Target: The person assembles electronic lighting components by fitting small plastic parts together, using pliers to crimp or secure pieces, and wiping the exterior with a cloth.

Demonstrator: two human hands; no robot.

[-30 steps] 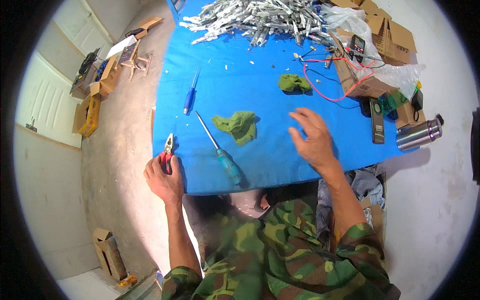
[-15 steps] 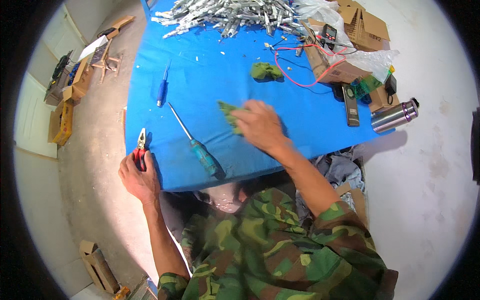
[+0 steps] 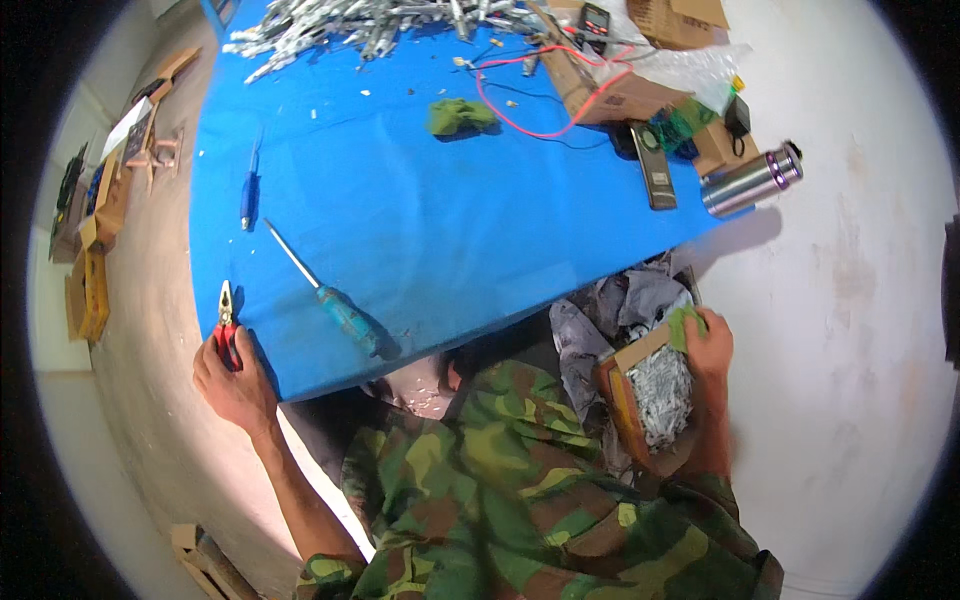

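At the table's left edge my left hand [image 3: 236,388] is closed on the red handles of a pair of pliers [image 3: 227,325], whose metal jaws point away from me. My right hand [image 3: 710,345] is off the table at the right, fingers closed on a green cloth [image 3: 681,326]. Below that hand stands a cardboard box [image 3: 627,420] full of small grey-white pieces [image 3: 660,390]. A screwdriver [image 3: 348,320] with a worn teal handle lies near the table's front. Beyond it is a thin tool with a blue handle [image 3: 248,200]. Another green cloth [image 3: 460,117] lies crumpled farther back.
A heap of silvery, slender parts [image 3: 370,25] covers the far end of the blue table [image 3: 420,225]. On the right are a red cable [image 3: 545,133], an opened carton [image 3: 630,97], a dark handheld device [image 3: 653,170] and a steel flask [image 3: 750,182]. Grey rags [image 3: 650,298] hang by the box.
My right hand has carried the green cloth from the tabletop to above the box at the right. The left hand stays on the pliers. The whole view has shifted toward the right.
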